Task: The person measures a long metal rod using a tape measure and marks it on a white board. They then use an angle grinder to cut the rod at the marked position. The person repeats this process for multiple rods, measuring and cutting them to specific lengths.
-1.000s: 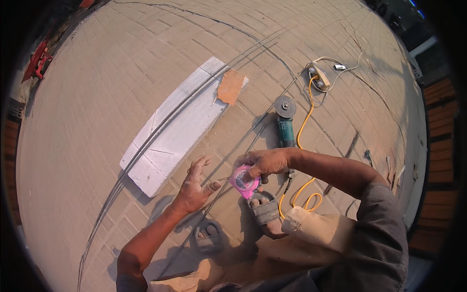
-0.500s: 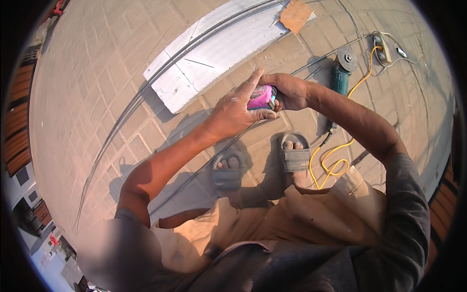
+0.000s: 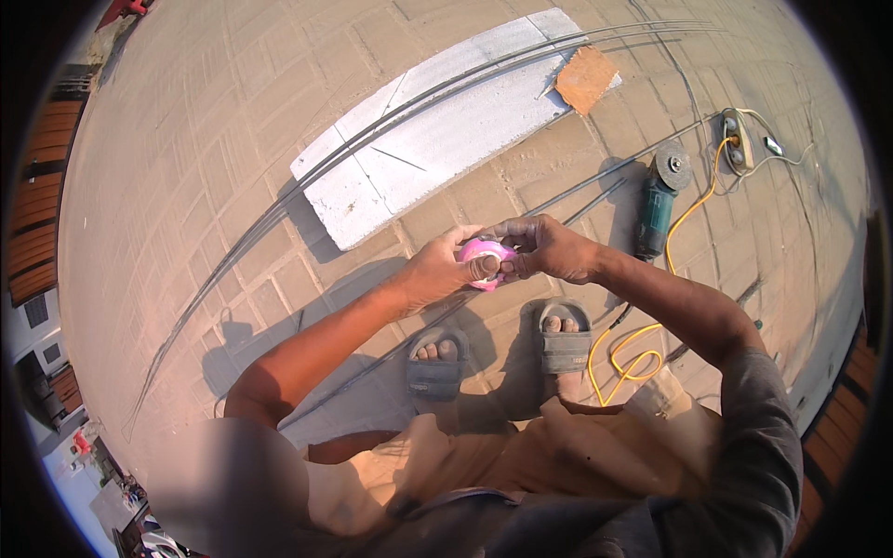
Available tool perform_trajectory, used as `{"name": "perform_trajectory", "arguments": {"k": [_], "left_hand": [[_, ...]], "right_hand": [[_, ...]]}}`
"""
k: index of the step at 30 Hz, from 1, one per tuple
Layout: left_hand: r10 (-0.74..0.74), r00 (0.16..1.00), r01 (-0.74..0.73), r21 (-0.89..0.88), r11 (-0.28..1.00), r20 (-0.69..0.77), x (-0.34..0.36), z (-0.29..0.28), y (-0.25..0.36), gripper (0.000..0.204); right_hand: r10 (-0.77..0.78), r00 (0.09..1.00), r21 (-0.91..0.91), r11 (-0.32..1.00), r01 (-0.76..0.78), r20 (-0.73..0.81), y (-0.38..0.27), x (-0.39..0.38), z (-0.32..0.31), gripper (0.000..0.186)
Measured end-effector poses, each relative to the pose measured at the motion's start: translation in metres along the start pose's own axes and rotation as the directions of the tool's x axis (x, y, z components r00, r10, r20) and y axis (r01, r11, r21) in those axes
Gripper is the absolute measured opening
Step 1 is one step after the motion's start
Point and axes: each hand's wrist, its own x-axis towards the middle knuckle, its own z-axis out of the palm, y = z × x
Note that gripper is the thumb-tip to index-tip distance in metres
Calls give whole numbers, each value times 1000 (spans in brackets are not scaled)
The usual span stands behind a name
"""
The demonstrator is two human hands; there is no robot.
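Both hands meet in front of me, above the paving and beyond my feet, around a small rounded pink object (image 3: 487,247) with a pale middle. Its exact kind is not clear. My left hand (image 3: 433,273) grips it from the left, with the thumb laid across its face. From the right, the fingers of my right hand (image 3: 556,249) close on its edge. Parts of the object are hidden under my fingers. Both hands look dusty.
Beyond my hands lies a long white block (image 3: 437,139) with dark lines on it, crossed by thin rods (image 3: 353,149). A brown scrap (image 3: 586,80) rests on its right end. To the right are an angle grinder (image 3: 657,212), its yellow cord (image 3: 693,191) and a power strip (image 3: 739,144).
My hands have come down, nearer to me, with the pink object. It has turned in them so its pale middle shows, and the right fingers now pinch its edge. The view has shifted slightly.
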Motion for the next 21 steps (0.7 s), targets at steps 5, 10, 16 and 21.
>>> {"name": "perform_trajectory", "arguments": {"k": [5,10,16,21], "left_hand": [[-118,935,247,-375,894,333,-6,5,11,83],[11,1000,-5,182,983,-29,4,4,3,76],[11,999,8,395,919,-45,-1,14,-2,94],[25,999,1,490,872,-47,0,12,-21,94]], "right_hand": [[-103,992,-273,954,121,79,-10,0,-6,62],[153,976,88,986,-140,-154,7,0,-14,45],[229,942,114,972,-207,-247,19,6,4,20],[184,945,67,983,-172,-270,25,10,6,21]]}}
